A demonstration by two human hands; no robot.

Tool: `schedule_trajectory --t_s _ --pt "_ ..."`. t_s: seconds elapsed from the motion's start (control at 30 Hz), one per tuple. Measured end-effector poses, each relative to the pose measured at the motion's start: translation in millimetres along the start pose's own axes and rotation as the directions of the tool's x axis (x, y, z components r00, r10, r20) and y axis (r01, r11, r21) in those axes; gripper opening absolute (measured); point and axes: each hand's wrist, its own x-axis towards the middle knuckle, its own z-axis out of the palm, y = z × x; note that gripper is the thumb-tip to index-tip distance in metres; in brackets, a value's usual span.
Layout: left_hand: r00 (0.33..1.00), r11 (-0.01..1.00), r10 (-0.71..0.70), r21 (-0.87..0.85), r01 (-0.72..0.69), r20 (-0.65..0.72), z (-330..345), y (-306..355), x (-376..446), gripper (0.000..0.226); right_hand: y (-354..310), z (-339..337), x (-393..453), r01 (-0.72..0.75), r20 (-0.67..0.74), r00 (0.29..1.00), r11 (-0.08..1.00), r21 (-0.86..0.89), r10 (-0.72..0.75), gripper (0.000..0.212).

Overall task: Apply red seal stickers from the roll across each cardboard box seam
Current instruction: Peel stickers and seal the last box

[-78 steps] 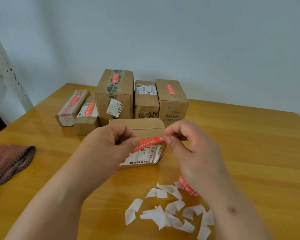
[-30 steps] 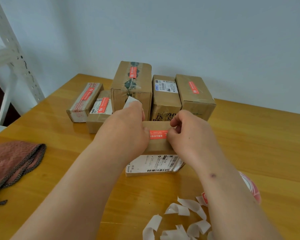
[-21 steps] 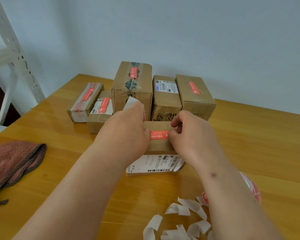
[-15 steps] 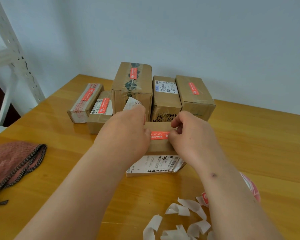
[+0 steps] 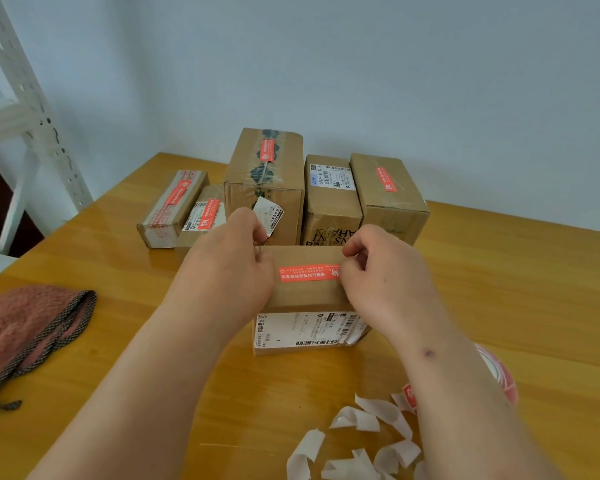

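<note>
A small cardboard box [image 5: 305, 298] with a white shipping label on its near side stands on the table in front of me. A red seal sticker [image 5: 307, 273] lies flat across its top. My left hand [image 5: 227, 268] grips the box's left end, fingers curled over the far edge. My right hand [image 5: 385, 275] has curled fingers and pinches the sticker's right end against the box top. The red sticker roll [image 5: 501, 375] lies at the lower right, mostly hidden behind my right forearm.
Several cardboard boxes [image 5: 264, 188] stand in a row behind, most with red stickers on top. Curled white backing strips [image 5: 361, 441] litter the wooden table [image 5: 516, 289] near me. A brownish cloth [image 5: 28, 327] lies at the left; a white metal rack [image 5: 32, 109] stands beyond.
The sticker went from being held in the air between both hands to lying on the box top. Over the last second my left hand slid left, uncovering more of the sticker.
</note>
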Motion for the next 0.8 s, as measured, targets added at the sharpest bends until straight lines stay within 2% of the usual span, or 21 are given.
schedule_trajectory --t_s 0.07,0.17,0.23,0.4,0.5,0.6,0.8 --pt "1.0 0.999 -0.008 -0.05 0.009 0.02 5 -1 -3 0.023 1 1 -1 -0.004 -0.033 0.999 0.999 0.043 0.006 0.005" --pt "0.999 0.996 -0.02 -0.089 0.023 0.035 14 -1 -7 0.039 3 3 -4 -0.021 -0.037 0.999 0.999 0.05 0.023 0.019" --pt "0.999 0.989 -0.027 -0.142 0.032 0.035 16 -4 -7 0.036 5 3 -3 -0.037 -0.018 0.999 0.998 0.05 0.038 0.025" --pt "0.997 0.966 -0.066 -0.248 0.074 0.041 16 -6 -6 0.025 9 4 0 -0.074 -0.032 0.997 0.994 0.079 0.077 0.022" --pt "0.998 0.99 -0.061 -0.126 0.059 -0.016 17 1 -3 0.016 3 8 3 -0.085 -0.063 0.994 0.995 0.057 0.089 0.022" --pt "0.998 0.998 -0.063 0.015 0.063 -0.029 20 8 1 0.034 -2 13 9 -0.112 -0.08 0.991 0.992 -0.058 0.108 0.04" --pt "0.996 0.996 -0.081 -0.028 0.08 -0.028 18 8 4 0.015 5 10 10 -0.108 -0.088 0.99 0.994 -0.011 0.106 0.019"
